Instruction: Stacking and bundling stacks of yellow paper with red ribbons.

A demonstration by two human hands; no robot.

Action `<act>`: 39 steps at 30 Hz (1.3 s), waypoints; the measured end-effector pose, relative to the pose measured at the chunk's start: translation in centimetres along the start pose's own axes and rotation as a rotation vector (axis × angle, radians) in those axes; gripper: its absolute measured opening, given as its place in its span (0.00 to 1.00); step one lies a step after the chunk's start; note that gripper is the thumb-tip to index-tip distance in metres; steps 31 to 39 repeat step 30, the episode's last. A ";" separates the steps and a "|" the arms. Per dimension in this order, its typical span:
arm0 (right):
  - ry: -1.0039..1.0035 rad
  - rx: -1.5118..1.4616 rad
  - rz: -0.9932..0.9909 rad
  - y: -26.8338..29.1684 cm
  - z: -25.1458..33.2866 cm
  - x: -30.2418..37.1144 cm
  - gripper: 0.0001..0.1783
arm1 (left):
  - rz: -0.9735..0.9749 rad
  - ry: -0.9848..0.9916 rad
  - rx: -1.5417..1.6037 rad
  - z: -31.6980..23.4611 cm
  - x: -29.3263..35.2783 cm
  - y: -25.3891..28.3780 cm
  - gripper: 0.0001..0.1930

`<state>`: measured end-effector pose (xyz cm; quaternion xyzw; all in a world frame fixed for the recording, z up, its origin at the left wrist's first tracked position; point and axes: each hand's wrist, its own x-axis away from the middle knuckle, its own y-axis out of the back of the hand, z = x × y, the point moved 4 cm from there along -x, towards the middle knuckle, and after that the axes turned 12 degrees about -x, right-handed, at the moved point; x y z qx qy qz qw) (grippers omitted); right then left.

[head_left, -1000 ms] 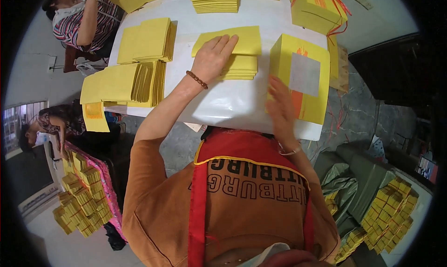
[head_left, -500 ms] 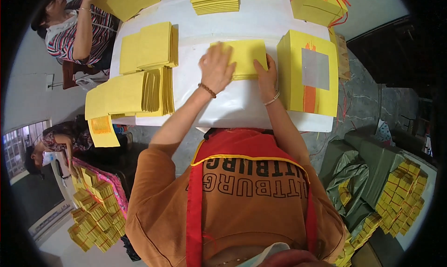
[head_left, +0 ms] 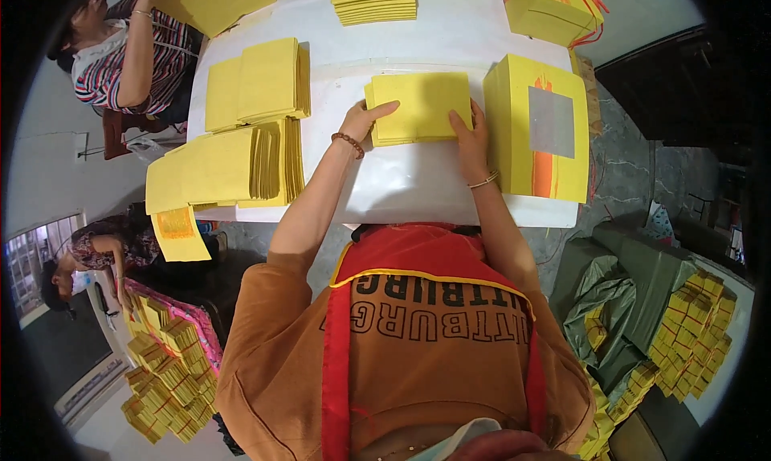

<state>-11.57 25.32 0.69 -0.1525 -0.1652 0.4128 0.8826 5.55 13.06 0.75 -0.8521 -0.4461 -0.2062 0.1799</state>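
A small stack of yellow paper (head_left: 424,104) lies in front of me on the white-covered table. My left hand (head_left: 364,120) grips its left side, thumb on top and fingers hidden at the edge. At the right side my right hand (head_left: 471,141) holds the stack in the same way, thumb over the top sheet. The upper sheets stick out slightly from those below at the left edge. Close to my right hand stands a large yellow block of paper (head_left: 507,132) with an orange and grey patch on its face.
Folded yellow paper bundles (head_left: 205,168) lie at the left, one patterned sheet (head_left: 178,232) hanging over the table edge. More stacks (head_left: 373,2) stand at the far side. A co-worker (head_left: 132,55) sits far left; another person (head_left: 104,248) bends over piled yellow bundles (head_left: 173,365).
My left hand has come down from above the stack to its left side and closed on it. My right hand stays on the right side, shifted slightly.
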 end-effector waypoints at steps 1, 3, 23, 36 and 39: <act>0.030 0.008 0.000 0.2 0.0 0.0 0.30 | 0.149 -0.020 0.048 0.0 -0.1 -0.4 0.37; 0.028 0.010 0.038 0.6 -0.1 0.3 0.33 | 0.152 -0.074 -0.047 0.1 -0.3 -0.1 0.38; -0.070 0.511 0.565 2.5 -3.5 3.8 0.76 | 0.158 -0.557 -0.777 2.3 3.9 3.4 0.51; 0.112 0.304 0.555 0.4 -1.8 5.0 0.77 | 0.309 -0.352 -0.675 3.3 3.8 4.7 0.39; 0.112 0.304 0.555 0.4 -1.8 5.0 0.77 | 0.309 -0.352 -0.675 3.3 3.8 4.7 0.39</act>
